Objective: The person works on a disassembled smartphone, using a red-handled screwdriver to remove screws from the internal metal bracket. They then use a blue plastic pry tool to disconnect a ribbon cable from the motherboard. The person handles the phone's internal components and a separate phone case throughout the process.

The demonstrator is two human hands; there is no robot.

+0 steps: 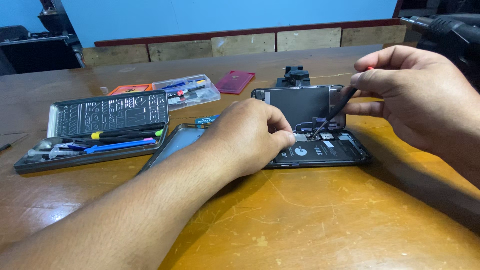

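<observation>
An opened phone (327, 152) lies on the wooden table, its screen panel (302, 105) tilted up behind the body. My left hand (250, 135) rests on the phone's left edge, fingers curled against it. My right hand (405, 92) pinches a thin black tool (334, 116) with a red end. The tool's tip touches the inside of the phone near the top of the black battery area.
A dark metal tool case (107, 112) with coloured picks and drivers lies open at left. Behind it are a clear plastic box (187, 90), an orange card (129, 89) and a pink pad (235, 81). A black holder (295, 76) stands behind the phone.
</observation>
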